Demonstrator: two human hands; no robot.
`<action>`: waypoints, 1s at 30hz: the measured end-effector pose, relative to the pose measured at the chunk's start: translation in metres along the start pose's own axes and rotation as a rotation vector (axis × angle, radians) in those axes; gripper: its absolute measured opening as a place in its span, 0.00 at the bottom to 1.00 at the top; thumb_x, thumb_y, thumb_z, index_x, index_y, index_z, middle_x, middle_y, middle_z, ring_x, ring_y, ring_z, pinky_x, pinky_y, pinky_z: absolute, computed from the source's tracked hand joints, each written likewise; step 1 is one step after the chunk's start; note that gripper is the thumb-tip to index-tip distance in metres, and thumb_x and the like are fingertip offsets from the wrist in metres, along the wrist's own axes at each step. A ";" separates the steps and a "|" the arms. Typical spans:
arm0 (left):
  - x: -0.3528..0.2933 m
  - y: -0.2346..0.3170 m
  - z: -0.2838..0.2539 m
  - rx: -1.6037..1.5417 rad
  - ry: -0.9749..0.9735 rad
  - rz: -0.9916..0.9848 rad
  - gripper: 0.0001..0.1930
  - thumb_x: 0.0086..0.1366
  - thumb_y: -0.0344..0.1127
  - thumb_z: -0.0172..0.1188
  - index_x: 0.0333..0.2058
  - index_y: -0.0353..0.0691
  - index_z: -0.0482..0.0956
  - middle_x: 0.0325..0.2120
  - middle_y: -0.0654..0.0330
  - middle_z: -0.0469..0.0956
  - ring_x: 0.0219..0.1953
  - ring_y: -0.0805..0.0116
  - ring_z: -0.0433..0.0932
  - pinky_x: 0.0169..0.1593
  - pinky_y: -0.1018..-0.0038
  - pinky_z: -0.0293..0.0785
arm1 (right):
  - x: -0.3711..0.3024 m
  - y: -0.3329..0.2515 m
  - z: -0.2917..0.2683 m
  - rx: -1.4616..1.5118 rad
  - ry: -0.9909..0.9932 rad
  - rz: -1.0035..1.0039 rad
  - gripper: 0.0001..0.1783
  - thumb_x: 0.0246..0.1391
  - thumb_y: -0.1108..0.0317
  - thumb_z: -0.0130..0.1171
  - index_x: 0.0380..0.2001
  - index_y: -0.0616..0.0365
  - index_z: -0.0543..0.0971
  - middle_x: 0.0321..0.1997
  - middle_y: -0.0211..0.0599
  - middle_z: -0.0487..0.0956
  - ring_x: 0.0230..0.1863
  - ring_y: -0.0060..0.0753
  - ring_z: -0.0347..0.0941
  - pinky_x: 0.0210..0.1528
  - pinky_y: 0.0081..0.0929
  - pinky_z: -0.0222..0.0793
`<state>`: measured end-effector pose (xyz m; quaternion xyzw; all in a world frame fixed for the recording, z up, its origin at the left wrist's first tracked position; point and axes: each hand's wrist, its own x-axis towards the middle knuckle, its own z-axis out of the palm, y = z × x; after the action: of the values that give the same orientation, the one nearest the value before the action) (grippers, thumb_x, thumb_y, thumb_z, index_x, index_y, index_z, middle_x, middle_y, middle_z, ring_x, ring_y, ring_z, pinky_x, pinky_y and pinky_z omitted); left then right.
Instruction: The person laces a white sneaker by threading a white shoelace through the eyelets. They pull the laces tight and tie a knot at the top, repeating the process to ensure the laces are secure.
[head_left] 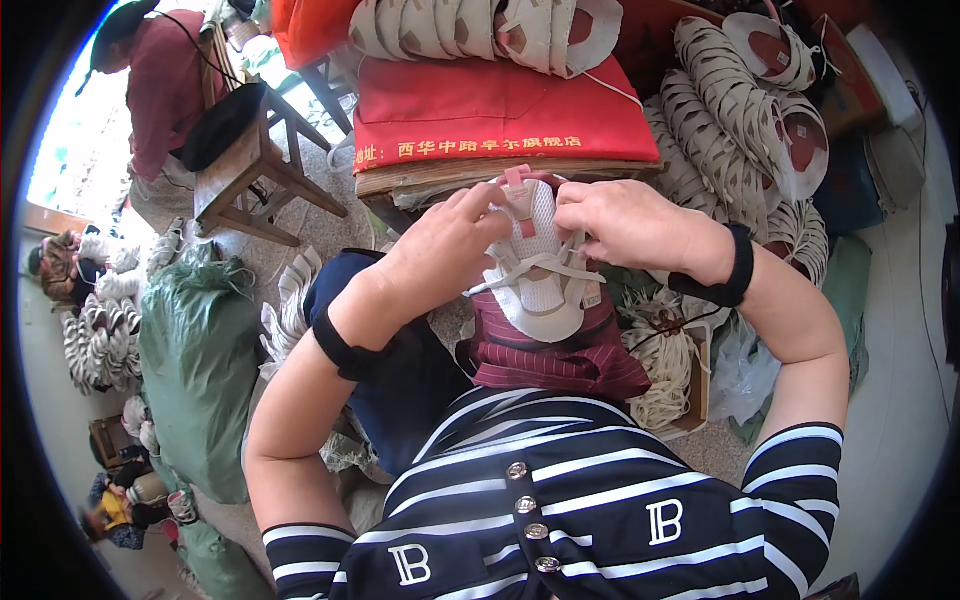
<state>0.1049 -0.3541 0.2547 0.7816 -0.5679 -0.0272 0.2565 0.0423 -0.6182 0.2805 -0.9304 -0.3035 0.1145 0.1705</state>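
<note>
Head view: at centre frame, both hands work a white mesh shoe upper with pink tabs (535, 265), which rests on a maroon striped cloth (560, 355) over the lap. The left hand (440, 250) pinches its top edge beside the tongue; the right hand (625, 222) grips the opposite side. Both wrists bend inward, elbows wide. Judged best: keep the white laces (520, 268) flat and evenly tensioned.
</note>
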 end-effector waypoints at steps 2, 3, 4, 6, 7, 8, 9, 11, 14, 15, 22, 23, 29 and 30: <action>0.002 -0.001 -0.002 -0.067 -0.072 -0.042 0.19 0.51 0.23 0.67 0.43 0.40 0.76 0.45 0.52 0.72 0.49 0.48 0.76 0.53 0.57 0.74 | 0.002 0.001 0.003 -0.025 -0.026 -0.004 0.14 0.44 0.72 0.68 0.35 0.59 0.75 0.44 0.43 0.75 0.46 0.53 0.77 0.43 0.47 0.75; 0.001 -0.004 0.001 -0.063 -0.055 -0.012 0.19 0.51 0.24 0.66 0.43 0.40 0.76 0.44 0.52 0.73 0.48 0.48 0.76 0.52 0.57 0.74 | 0.001 0.000 0.004 -0.040 0.000 -0.026 0.14 0.44 0.72 0.67 0.35 0.59 0.75 0.43 0.43 0.75 0.45 0.53 0.77 0.42 0.47 0.76; 0.000 -0.005 0.004 -0.058 -0.039 0.016 0.18 0.52 0.25 0.66 0.43 0.41 0.76 0.43 0.53 0.74 0.48 0.49 0.76 0.51 0.58 0.74 | -0.001 -0.002 0.005 -0.055 0.026 -0.049 0.15 0.44 0.73 0.67 0.35 0.58 0.74 0.43 0.43 0.74 0.44 0.53 0.77 0.41 0.46 0.76; -0.004 -0.001 0.009 0.022 -0.040 -0.037 0.17 0.53 0.27 0.66 0.43 0.42 0.76 0.41 0.54 0.74 0.46 0.50 0.77 0.50 0.57 0.74 | -0.006 -0.002 0.011 -0.083 0.103 -0.090 0.15 0.44 0.72 0.67 0.35 0.58 0.73 0.42 0.43 0.74 0.41 0.52 0.78 0.38 0.45 0.76; -0.006 0.001 0.012 0.062 -0.041 -0.063 0.17 0.53 0.29 0.66 0.42 0.42 0.76 0.40 0.55 0.75 0.46 0.51 0.77 0.49 0.57 0.74 | -0.008 0.000 0.017 -0.097 0.156 -0.113 0.15 0.44 0.72 0.66 0.35 0.58 0.73 0.42 0.43 0.74 0.39 0.51 0.78 0.36 0.44 0.76; -0.007 0.001 0.016 0.074 -0.018 -0.081 0.15 0.54 0.30 0.66 0.41 0.43 0.76 0.40 0.55 0.75 0.45 0.51 0.77 0.49 0.58 0.74 | -0.009 0.002 0.022 -0.112 0.210 -0.142 0.15 0.44 0.72 0.66 0.35 0.57 0.72 0.42 0.42 0.74 0.38 0.50 0.79 0.35 0.44 0.77; -0.009 -0.001 0.022 0.085 0.005 -0.100 0.14 0.55 0.31 0.65 0.40 0.43 0.76 0.39 0.56 0.75 0.44 0.52 0.77 0.48 0.58 0.73 | -0.010 0.004 0.026 -0.127 0.237 -0.148 0.14 0.44 0.72 0.66 0.35 0.57 0.72 0.41 0.42 0.73 0.36 0.50 0.79 0.33 0.43 0.77; -0.010 0.000 0.023 0.071 0.018 -0.123 0.11 0.56 0.33 0.66 0.38 0.42 0.77 0.39 0.57 0.75 0.43 0.52 0.76 0.48 0.58 0.73 | -0.012 0.006 0.034 -0.157 0.291 -0.155 0.13 0.45 0.71 0.64 0.34 0.57 0.72 0.40 0.42 0.73 0.33 0.48 0.79 0.31 0.42 0.76; -0.008 0.002 0.021 0.031 0.016 -0.138 0.08 0.57 0.35 0.66 0.33 0.41 0.80 0.38 0.57 0.75 0.44 0.53 0.74 0.49 0.59 0.72 | -0.016 0.013 0.047 -0.189 0.348 -0.185 0.11 0.47 0.71 0.63 0.33 0.56 0.72 0.38 0.43 0.72 0.32 0.47 0.79 0.29 0.41 0.77; -0.006 0.002 0.022 0.042 0.035 -0.143 0.07 0.58 0.36 0.66 0.32 0.40 0.81 0.37 0.57 0.75 0.44 0.54 0.74 0.49 0.60 0.71 | -0.016 0.013 0.049 -0.181 0.355 -0.180 0.10 0.49 0.70 0.63 0.33 0.57 0.72 0.38 0.43 0.72 0.33 0.47 0.79 0.30 0.41 0.76; -0.001 0.004 0.046 -0.097 0.120 -0.358 0.07 0.60 0.35 0.66 0.32 0.38 0.86 0.36 0.57 0.74 0.45 0.58 0.72 0.51 0.65 0.70 | -0.007 0.008 0.057 0.203 0.371 0.034 0.08 0.56 0.68 0.63 0.29 0.60 0.78 0.38 0.40 0.73 0.31 0.40 0.77 0.33 0.32 0.74; 0.000 0.006 0.049 -0.235 0.153 -0.440 0.08 0.62 0.36 0.65 0.33 0.37 0.86 0.37 0.58 0.73 0.45 0.61 0.72 0.51 0.67 0.70 | -0.004 0.009 0.062 0.235 0.389 0.062 0.09 0.57 0.68 0.64 0.28 0.62 0.78 0.38 0.38 0.72 0.29 0.36 0.76 0.32 0.27 0.74; 0.001 0.031 0.061 -0.926 0.412 -0.600 0.10 0.67 0.36 0.63 0.37 0.33 0.86 0.39 0.55 0.71 0.46 0.62 0.73 0.49 0.68 0.72 | 0.012 -0.019 0.056 1.137 0.427 0.553 0.13 0.61 0.66 0.63 0.25 0.62 0.79 0.37 0.31 0.73 0.39 0.24 0.74 0.43 0.29 0.73; 0.002 0.042 0.054 -1.016 0.405 -0.578 0.10 0.68 0.35 0.63 0.38 0.33 0.85 0.40 0.55 0.70 0.46 0.63 0.73 0.50 0.68 0.71 | 0.012 -0.022 0.054 1.053 0.437 0.496 0.13 0.61 0.66 0.63 0.26 0.63 0.79 0.36 0.31 0.73 0.39 0.24 0.74 0.45 0.29 0.73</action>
<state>0.0509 -0.3847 0.2264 0.6737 -0.1893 -0.2136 0.6817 0.0228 -0.5812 0.2386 -0.7661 0.0607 0.0921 0.6332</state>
